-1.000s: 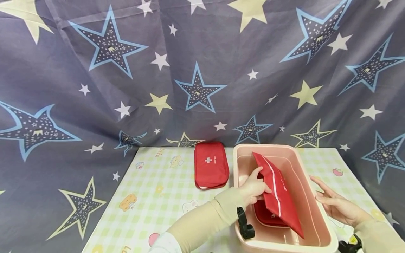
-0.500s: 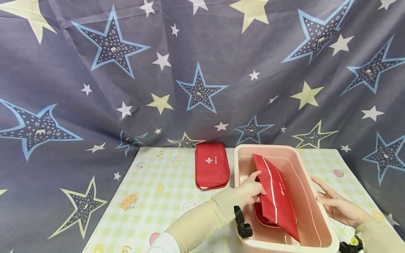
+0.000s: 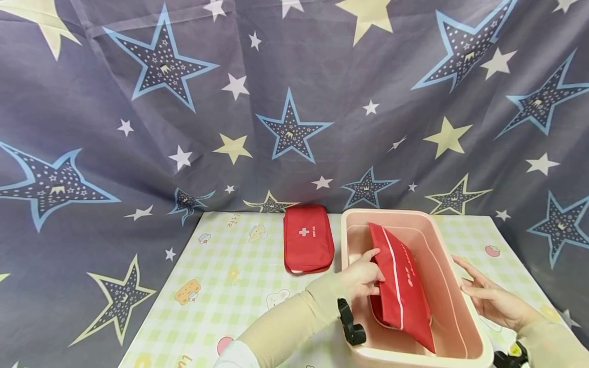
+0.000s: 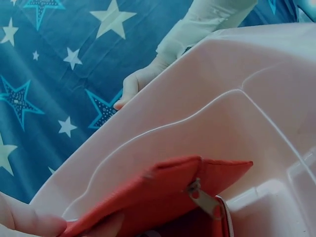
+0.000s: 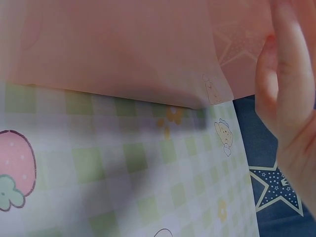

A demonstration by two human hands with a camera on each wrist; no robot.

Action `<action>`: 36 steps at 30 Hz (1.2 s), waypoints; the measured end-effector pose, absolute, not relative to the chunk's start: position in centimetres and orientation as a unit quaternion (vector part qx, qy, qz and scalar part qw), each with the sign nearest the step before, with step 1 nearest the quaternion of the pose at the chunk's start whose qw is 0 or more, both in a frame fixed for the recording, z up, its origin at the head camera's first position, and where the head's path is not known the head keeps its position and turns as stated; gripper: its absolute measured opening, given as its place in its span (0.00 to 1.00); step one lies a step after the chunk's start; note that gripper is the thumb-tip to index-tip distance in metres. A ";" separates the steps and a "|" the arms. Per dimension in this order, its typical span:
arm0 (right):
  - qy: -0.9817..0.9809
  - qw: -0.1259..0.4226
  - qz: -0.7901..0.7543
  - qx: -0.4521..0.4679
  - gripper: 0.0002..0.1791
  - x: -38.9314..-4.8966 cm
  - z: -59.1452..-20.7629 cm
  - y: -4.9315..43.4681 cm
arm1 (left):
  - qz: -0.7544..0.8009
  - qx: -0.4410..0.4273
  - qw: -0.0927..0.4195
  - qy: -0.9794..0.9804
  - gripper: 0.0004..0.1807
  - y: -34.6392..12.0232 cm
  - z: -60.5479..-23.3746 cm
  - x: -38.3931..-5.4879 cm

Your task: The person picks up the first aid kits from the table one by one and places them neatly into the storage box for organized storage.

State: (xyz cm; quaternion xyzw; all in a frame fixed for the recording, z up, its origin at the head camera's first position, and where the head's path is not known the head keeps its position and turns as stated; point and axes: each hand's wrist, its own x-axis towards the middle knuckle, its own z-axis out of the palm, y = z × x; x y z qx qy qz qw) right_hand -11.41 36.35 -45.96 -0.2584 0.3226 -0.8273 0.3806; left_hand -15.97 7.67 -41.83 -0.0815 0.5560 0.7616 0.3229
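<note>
Inside the pink plastic bin (image 3: pixel 439 306), my left hand (image 3: pixel 363 276) pinches a flat red pouch (image 3: pixel 405 286) with a white stripe by its left edge. The pouch lies tilted over another red zippered pouch (image 3: pixel 378 309), which is mostly hidden beneath it. A metal zipper pull (image 4: pixel 203 198) shows near the red fabric in the left wrist view, where my fingertips (image 4: pixel 39 222) hold an edge. My right hand (image 3: pixel 492 299) is at the outside of the bin's right wall, fingers relaxed and extended near the rim. Whether it touches the wall is unclear.
A red first aid pouch (image 3: pixel 308 245) with a white cross lies left of the bin. The table wears a green checked cloth (image 3: pixel 221 286) with cartoon prints. Behind it hangs a dark curtain (image 3: pixel 257 66) with stars.
The striped pouch has shifted slightly left and tipped flatter, so more of its printed face shows. My left hand moved a little left with it; the right hand stayed put.
</note>
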 end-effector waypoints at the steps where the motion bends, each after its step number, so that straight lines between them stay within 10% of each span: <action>1: 0.323 0.380 -0.827 -0.258 0.37 -11.4 -46.0 36.3 | 0.763 -0.085 0.325 0.553 0.44 7.7 -41.9 -16.0; 36: 0.318 0.388 -0.825 -0.259 0.38 -11.5 -46.0 36.2 | 0.794 -0.028 0.400 0.458 0.32 3.4 -39.4 -15.6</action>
